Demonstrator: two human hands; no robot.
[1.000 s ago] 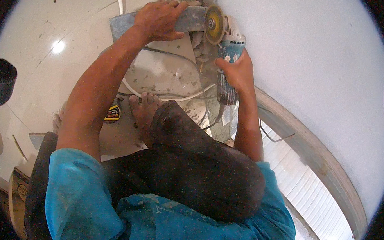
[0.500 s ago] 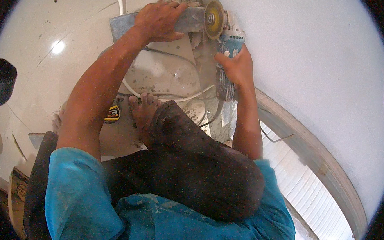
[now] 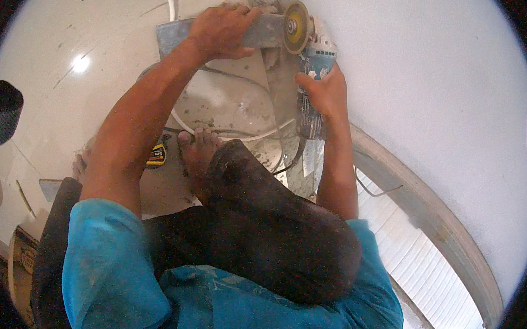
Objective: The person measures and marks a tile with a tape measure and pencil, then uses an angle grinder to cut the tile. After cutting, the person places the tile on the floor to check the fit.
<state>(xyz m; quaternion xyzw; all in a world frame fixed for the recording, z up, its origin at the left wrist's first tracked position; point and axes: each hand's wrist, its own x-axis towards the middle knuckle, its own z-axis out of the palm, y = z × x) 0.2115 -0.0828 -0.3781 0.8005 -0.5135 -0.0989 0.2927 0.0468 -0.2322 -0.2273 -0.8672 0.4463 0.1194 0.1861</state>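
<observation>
My left hand (image 3: 219, 34) grips the top of a grey tile strip (image 3: 174, 37), fingers over its far edge, near the wall. My right hand (image 3: 326, 97) is closed round the teal-and-dark body of an angle grinder (image 3: 315, 65), held upright along the white wall. Its yellow disc (image 3: 296, 28) is at the strip's right end; whether it touches cannot be told. A pale haze hangs below the disc over a rough grey seam (image 3: 284, 103) in the floor.
Cables (image 3: 252, 81) and a white hose (image 3: 171, 4) lie on pale floor tiles (image 3: 112, 65). A yellow tape measure (image 3: 154, 156) is by my bare foot (image 3: 196, 156). A black mesh cylinder (image 3: 1, 111) is at left, a curved sill (image 3: 423, 209) along the white wall (image 3: 414, 65) at right.
My left hand and the strip have shifted slightly right and down. The grinder sits slightly higher than a second ago, and the haze around the rough seam looks thicker.
</observation>
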